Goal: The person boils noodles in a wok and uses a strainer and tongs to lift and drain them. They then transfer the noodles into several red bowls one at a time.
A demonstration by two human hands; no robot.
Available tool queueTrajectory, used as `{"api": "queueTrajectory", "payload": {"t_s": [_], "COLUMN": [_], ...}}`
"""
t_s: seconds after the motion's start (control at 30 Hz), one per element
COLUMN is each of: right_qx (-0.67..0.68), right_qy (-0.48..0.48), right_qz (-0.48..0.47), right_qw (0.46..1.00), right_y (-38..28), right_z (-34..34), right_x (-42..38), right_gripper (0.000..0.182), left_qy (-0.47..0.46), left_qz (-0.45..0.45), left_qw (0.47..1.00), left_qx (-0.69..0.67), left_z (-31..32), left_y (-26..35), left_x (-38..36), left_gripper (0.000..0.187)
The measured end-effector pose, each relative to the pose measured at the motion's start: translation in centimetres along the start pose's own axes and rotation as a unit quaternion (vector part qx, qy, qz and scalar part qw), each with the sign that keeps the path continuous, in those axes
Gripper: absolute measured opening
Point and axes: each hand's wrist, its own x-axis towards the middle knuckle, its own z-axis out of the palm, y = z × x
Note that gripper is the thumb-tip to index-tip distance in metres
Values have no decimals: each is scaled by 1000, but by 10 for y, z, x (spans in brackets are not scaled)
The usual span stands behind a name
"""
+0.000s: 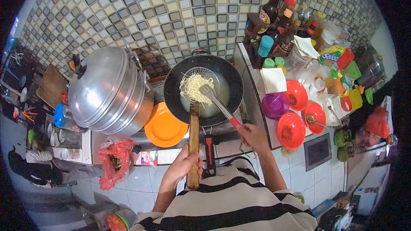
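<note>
My left hand (183, 164) is wrapped round the wooden handle of a wire strainer (194, 141). Pale noodles (195, 84) lie heaped in its mesh basket, over a black wok (173, 75) that holds cloudy liquid (219, 102). In my right hand (254, 137) is a slotted metal spatula (220, 106) with a red grip, its head touching the right side of the noodles. The wok's black and red handle (209, 154) points toward my body, between my two hands.
Left of the wok stand an orange plate (167, 125) and a large metal steamer (107, 90). A red plastic bag (115, 162) hangs at the counter edge. Rightward are several red bowls (291, 124), a purple bowl (275, 105) and sauce bottles (274, 6).
</note>
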Motion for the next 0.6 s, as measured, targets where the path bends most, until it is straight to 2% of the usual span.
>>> {"api": "queueTrajectory", "payload": {"t_s": [0.03, 0.17, 0.27, 0.33, 0.43, 0.6], "right_qx": [28, 24, 93, 193, 245, 262], "right_qy": [-26, -8, -44, -90, -117, -123], "right_qz": [10, -7, 8, 31, 43, 18], "right_qw": [999, 1000, 995, 977, 961, 957], "right_y": [4, 2, 3, 8, 3, -6], "right_z": [0, 1, -1, -3, -5, -10], "right_x": [3, 3, 5, 7, 5, 4], "right_gripper": [40, 40, 37, 35, 34, 32], "left_qy": [-2, 2, 5, 13, 13, -1], "left_qz": [-1, 1, 6, 5, 1, -6], "left_qw": [1000, 1000, 1000, 1000, 999, 994], "left_qx": [1, 0, -13, -22, -52, -106], "left_z": [0, -3, -7, -9, -6, -6], "left_y": [0, -3, -5, -6, -1, 1], "left_x": [0, 0, 5, 4, 2, -2], "left_gripper": [30, 28, 28, 27, 27, 28]}}
